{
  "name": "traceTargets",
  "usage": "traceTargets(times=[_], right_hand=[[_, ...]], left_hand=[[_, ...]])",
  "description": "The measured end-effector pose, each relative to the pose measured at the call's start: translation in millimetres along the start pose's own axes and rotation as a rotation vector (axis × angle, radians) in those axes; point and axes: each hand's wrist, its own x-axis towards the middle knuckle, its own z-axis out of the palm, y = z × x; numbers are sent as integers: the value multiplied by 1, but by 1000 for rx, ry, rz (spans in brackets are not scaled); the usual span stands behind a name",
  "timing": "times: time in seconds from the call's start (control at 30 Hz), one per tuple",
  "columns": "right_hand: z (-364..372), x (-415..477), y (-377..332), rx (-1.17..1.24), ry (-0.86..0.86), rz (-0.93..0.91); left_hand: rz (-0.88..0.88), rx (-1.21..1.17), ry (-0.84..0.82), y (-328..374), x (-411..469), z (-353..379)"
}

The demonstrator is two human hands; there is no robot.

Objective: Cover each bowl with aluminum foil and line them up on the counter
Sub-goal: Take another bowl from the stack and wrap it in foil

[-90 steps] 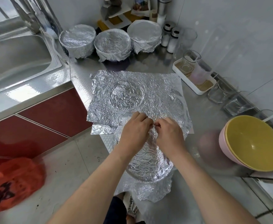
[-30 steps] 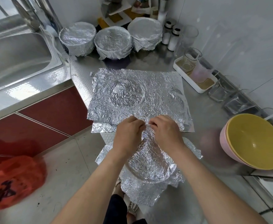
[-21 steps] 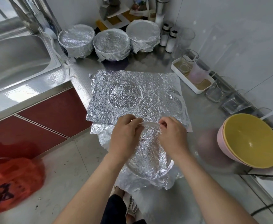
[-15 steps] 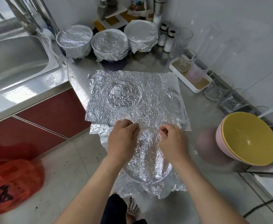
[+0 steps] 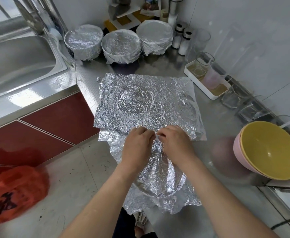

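Note:
A crumpled foil sheet (image 5: 159,176) hangs over the counter's front edge, with a round bowl-shaped dent in its middle. My left hand (image 5: 137,148) and my right hand (image 5: 175,145) pinch its far edge side by side, fingertips almost meeting. Behind them a larger foil sheet (image 5: 166,100) lies flat on the steel counter (image 5: 159,66), and it also carries a round imprint. Three foil-covered bowls stand in a row at the back: left (image 5: 82,42), middle (image 5: 120,46), right (image 5: 155,37). At the right a yellow bowl (image 5: 269,150) sits uncovered inside a pink bowl (image 5: 240,155).
A steel sink (image 5: 19,62) lies at the left. A white tray (image 5: 207,83) with glasses, several glass cups and two shakers (image 5: 180,37) stand along the right wall. A red plastic bag (image 5: 12,193) lies on the floor at lower left.
My hands had spread apart along the near foil sheet's far edge, and now they are together again at its middle. The sheet has shifted a little.

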Motion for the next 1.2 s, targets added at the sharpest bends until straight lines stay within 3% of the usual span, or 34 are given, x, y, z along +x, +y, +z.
traceTargets(times=[0.33,0.53,0.87,1.03,1.2], right_hand=[[-1,6,-4,-61,-53,-98],[-2,3,-7,-70,-58,-80],[-11,-6,-7,-92,-109,-11],[-28,23,-24,-160,-223,-268],[-29,43,-53,-419,-364,-621]], left_hand=[[-112,-77,27,4,-15,-9],[-165,23,69,-3,-33,-20],[-190,-32,-157,8,-18,-35],[-353,-139,-189,12,-25,-48],[-577,-314,-100,12,-49,-47]])
